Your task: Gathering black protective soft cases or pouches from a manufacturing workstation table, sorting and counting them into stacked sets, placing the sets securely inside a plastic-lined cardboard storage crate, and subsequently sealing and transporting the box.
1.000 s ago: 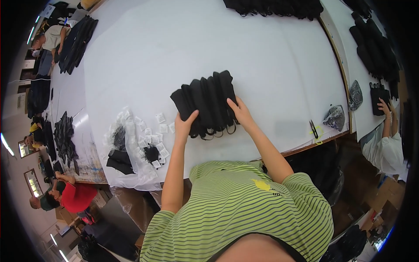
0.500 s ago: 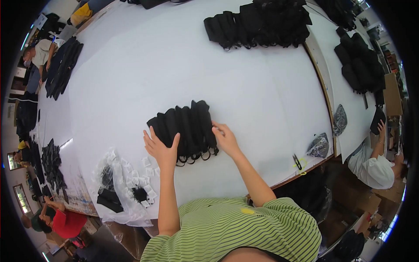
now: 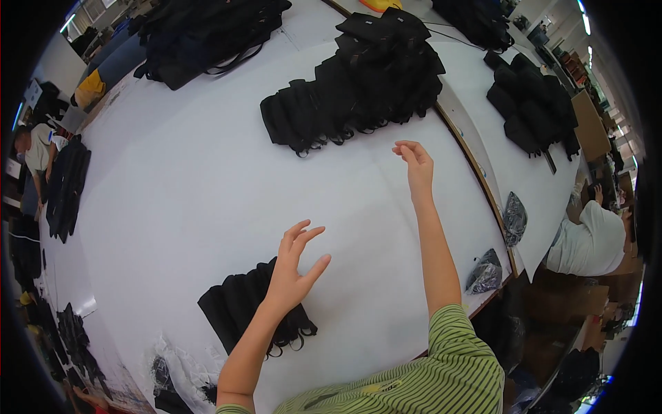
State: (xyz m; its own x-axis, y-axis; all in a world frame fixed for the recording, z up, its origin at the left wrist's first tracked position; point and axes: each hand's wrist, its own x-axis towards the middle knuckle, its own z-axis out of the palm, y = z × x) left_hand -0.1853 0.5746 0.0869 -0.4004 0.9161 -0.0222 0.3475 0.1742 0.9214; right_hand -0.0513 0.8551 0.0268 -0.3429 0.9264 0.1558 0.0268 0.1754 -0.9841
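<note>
A short row of black fabric pieces [image 3: 231,303], overlapping and with small loops along the near edge, lies on the white table [image 3: 172,186]. Over its right end, my left hand [image 3: 296,265] is held in the air with fingers spread, holding nothing; its forearm covers part of the row. Farther forward, my right hand [image 3: 417,164] reaches toward a large heap of similar black pieces [image 3: 365,83]. Its fingers are loosely bent and no item shows in them. A gap of bare table separates that hand from the heap's looped edge.
Black bags with straps [image 3: 214,38] lie at the far left. Two clear plastic bags with dark contents [image 3: 485,272] sit near the right edge. A crumpled clear bag [image 3: 183,369] is at the lower left. Beyond a wooden strip [image 3: 476,169], a co-worker [image 3: 589,238] stands beside more black pieces [image 3: 531,103].
Both hands have come off the short row. My right hand has reached forward toward the large heap, and my left has lifted. The view has shifted forward, showing more of the far side.
</note>
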